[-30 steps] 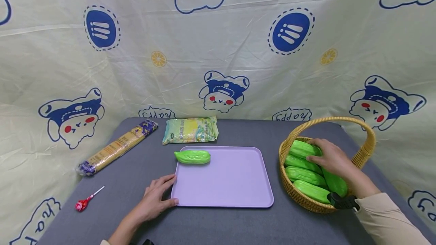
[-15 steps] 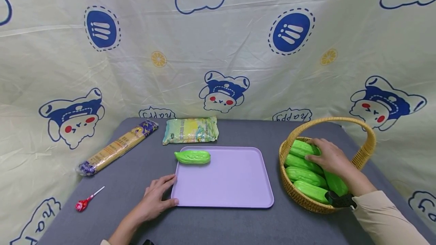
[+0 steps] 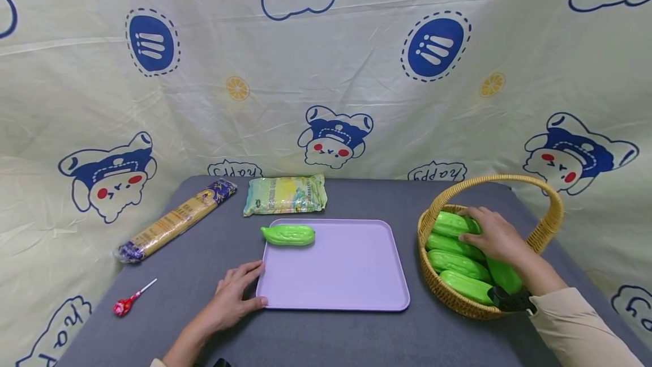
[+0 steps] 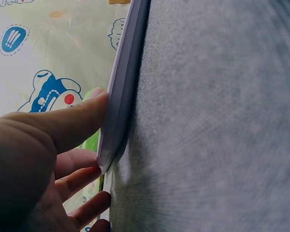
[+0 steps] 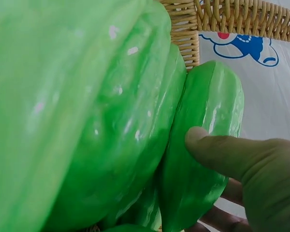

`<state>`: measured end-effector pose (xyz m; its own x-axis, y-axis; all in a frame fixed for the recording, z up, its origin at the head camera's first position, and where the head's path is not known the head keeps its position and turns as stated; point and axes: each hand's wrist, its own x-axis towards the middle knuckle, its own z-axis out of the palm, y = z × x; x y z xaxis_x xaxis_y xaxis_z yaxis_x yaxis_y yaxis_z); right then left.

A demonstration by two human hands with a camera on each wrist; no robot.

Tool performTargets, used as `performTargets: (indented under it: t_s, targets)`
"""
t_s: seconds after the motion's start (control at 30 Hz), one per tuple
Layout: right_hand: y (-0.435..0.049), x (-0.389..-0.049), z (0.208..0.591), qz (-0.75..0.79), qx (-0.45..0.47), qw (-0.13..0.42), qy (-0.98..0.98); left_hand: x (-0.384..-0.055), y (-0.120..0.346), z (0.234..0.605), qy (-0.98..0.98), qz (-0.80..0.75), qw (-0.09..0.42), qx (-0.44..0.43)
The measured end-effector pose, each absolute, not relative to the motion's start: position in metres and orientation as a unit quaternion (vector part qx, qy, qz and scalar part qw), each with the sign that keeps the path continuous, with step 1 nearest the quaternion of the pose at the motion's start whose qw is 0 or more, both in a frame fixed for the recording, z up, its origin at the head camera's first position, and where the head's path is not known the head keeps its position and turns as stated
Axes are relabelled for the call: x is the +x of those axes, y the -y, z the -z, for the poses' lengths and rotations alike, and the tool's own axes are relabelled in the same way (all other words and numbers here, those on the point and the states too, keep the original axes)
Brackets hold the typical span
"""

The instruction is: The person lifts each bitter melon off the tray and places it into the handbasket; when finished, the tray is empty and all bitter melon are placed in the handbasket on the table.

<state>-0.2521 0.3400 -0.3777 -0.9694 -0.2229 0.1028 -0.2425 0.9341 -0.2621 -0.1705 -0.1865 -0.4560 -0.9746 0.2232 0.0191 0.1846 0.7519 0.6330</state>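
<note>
In the head view my right hand reaches into a wicker basket. It grips the farthest green bitter melon in there. The right wrist view shows the thumb on the near face of this bitter melon, with the other fingers mostly hidden behind it. My left hand rests at the left edge of a light purple tray, fingers spread and relaxed; up close, its thumb touches the tray rim. Another bitter melon lies at the tray's back left corner, its pointed tip past the rim.
More bitter melons fill the basket, under its tall arched handle. Behind the tray lies a green and yellow packet. A long pack of noodles and a red lollipop lie left on the grey cloth.
</note>
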Motion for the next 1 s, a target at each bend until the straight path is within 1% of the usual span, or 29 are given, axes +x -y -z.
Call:
performTargets:
  t_s: [0.13, 0.27, 0.53, 0.87, 1.0]
  targets:
    - [-0.3392, -0.2524, 0.3792, -0.136, 0.117, 0.054, 0.982, -0.1705, 0.1864, 0.4568, -0.936, -0.334, 0.023, 0.111]
    - [-0.3391, -0.2524, 0.3801, -0.142, 0.109, 0.057, 0.982, -0.1705, 0.1862, 0.4574, -0.937, -0.331, 0.021, 0.112]
    - [-0.3417, -0.2545, 0.3799, -0.189, 0.102, 0.037, 0.976, -0.1714, 0.1870, 0.4567, -0.938, -0.329, 0.028, 0.109]
    - [-0.3429, -0.2590, 0.3861, -0.186, 0.102, -0.001, 0.977, -0.1710, 0.1866, 0.4565, -0.936, -0.333, 0.037, 0.105]
    - [-0.3421, -0.2600, 0.3836, -0.189, 0.103, 0.007, 0.976, -0.1708, 0.1872, 0.4564, -0.936, -0.334, 0.034, 0.106]
